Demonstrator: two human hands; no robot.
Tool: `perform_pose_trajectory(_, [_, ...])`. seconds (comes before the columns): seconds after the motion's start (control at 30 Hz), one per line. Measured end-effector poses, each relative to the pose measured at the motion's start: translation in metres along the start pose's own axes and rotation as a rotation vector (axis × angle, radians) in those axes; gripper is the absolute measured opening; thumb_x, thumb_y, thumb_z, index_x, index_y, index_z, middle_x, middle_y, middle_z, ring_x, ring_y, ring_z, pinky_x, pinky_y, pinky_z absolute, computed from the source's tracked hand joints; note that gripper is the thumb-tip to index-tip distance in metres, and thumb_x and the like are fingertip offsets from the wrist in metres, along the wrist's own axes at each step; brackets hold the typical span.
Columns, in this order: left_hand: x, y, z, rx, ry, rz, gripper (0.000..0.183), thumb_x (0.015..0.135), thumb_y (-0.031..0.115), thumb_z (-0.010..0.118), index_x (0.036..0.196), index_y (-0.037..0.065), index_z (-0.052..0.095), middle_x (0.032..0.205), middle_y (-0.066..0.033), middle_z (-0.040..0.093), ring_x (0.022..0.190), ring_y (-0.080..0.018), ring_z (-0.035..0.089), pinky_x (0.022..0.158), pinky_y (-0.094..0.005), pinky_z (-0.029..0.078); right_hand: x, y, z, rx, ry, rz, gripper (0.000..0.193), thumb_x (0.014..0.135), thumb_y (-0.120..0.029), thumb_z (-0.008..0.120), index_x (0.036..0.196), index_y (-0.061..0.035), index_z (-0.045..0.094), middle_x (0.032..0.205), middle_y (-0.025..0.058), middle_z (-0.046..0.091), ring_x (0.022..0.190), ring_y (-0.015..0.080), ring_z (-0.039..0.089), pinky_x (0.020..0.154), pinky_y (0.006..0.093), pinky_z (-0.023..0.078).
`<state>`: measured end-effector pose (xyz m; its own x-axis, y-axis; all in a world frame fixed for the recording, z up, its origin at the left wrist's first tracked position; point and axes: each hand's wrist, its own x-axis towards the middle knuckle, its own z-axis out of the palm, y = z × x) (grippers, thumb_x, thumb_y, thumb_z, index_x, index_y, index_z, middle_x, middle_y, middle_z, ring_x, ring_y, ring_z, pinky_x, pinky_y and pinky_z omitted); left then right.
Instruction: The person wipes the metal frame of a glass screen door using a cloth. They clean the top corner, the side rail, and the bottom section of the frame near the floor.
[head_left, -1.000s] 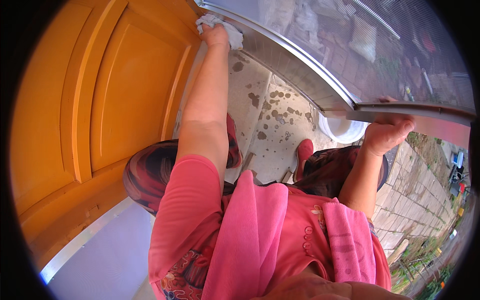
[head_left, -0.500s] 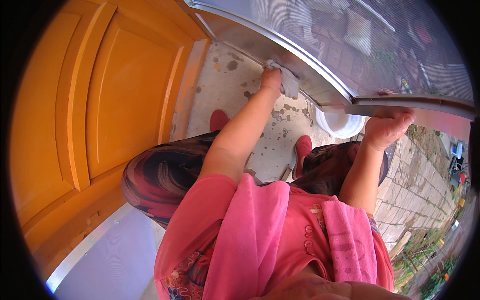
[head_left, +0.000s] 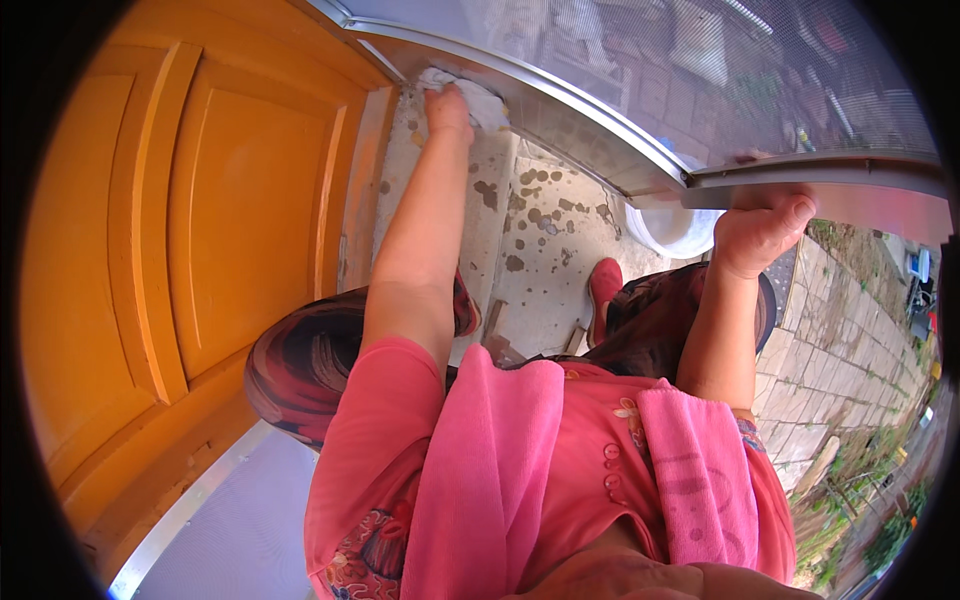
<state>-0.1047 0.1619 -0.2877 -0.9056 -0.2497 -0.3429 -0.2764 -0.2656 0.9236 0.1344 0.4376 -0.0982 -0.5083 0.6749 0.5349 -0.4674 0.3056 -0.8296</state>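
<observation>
A greyish-white cloth [head_left: 485, 104] is bunched under my left hand [head_left: 448, 110], whose fingers are closed on it. Hand and cloth press against the lower metal panel of a screen door [head_left: 590, 130], close to its corner beside the orange door. My right hand [head_left: 760, 236] grips the metal edge of the screen door at the right, thumb on the near side. Its other fingers are mostly hidden behind the frame; blurred tips show through the mesh. Just left of that hand, a white bucket [head_left: 668, 246] stands on the ground, partly covered by the door.
An orange panelled door [head_left: 255, 200] fills the left side. Dark wet spots mark the concrete step [head_left: 545, 215] between my feet. One red shoe [head_left: 604, 285] stands near the bucket. Paving [head_left: 830, 350] with grass runs along the right. Another mesh panel [head_left: 225, 520] lies at lower left.
My left hand has slid the cloth leftward and farther along the bottom panel, toward the corner by the orange door. The right hand keeps its grip, having shifted slightly with the view.
</observation>
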Motion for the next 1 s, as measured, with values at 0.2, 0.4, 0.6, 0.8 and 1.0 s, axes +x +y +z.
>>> perform_pose_trajectory(0.2, [-0.138, -0.093, 0.057, 0.029, -0.317, -0.336, 0.050, 0.090, 0.003, 0.044, 0.139, 0.005, 0.045, 0.135, -0.0116, 0.055, 0.122, -0.0248, 0.054, 0.103, -0.0357, 0.044, 0.001, -0.007, -0.003, 0.008, -0.056, 0.048, 0.071, 0.094, -0.069, 0.046, 0.111, -0.0004, 0.054, 0.094, 0.0152, 0.064, 0.084, 0.0261, 0.065, 0.079, 0.0377, 0.053])
perform_pose_trajectory(0.4, [-0.175, -0.060, 0.073, -0.210, -0.398, -0.774, 0.039, 0.104, 0.024, 0.037, 0.135, 0.004, 0.050, 0.138, -0.0123, 0.056, 0.125, -0.0310, 0.056, 0.103, -0.0518, 0.048, 0.002, -0.001, -0.008, 0.020, -0.099, 0.067, 0.067, 0.096, -0.066, 0.046, 0.114, -0.0015, 0.054, 0.096, 0.0159, 0.065, 0.085, 0.0264, 0.066, 0.078, 0.0378, 0.054])
perform_pose_trajectory(0.6, [-0.093, 0.026, 0.036, -0.402, -0.225, -0.361, 0.042, 0.102, 0.024, 0.029, 0.127, 0.004, 0.056, 0.132, -0.0145, 0.060, 0.123, -0.0357, 0.057, 0.106, -0.0566, 0.045, 0.000, -0.006, -0.004, 0.115, -0.124, 0.060, 0.060, 0.097, -0.059, 0.053, 0.117, -0.0016, 0.051, 0.095, 0.0139, 0.066, 0.085, 0.0242, 0.066, 0.077, 0.0353, 0.054])
perform_pose_trajectory(0.8, [-0.139, 0.054, 0.045, -0.335, -0.208, -0.170, 0.043, 0.102, 0.028, 0.031, 0.130, 0.003, 0.052, 0.134, -0.0128, 0.058, 0.125, -0.0304, 0.056, 0.107, -0.0516, 0.045, -0.002, -0.006, -0.004, 0.134, -0.101, 0.060, 0.054, 0.098, -0.053, 0.055, 0.117, -0.0025, 0.051, 0.095, 0.0108, 0.066, 0.082, 0.0185, 0.064, 0.075, 0.0306, 0.052])
perform_pose_trajectory(1.0, [-0.266, -0.014, 0.093, -0.397, -0.550, -0.353, 0.034, 0.087, 0.021, 0.056, 0.119, 0.010, 0.057, 0.118, -0.0072, 0.061, 0.112, -0.0235, 0.059, 0.099, -0.0435, 0.047, -0.003, -0.009, -0.001, 0.131, -0.110, 0.073, 0.052, 0.100, -0.051, 0.052, 0.116, -0.0022, 0.052, 0.094, 0.0107, 0.067, 0.082, 0.0175, 0.063, 0.076, 0.0299, 0.051])
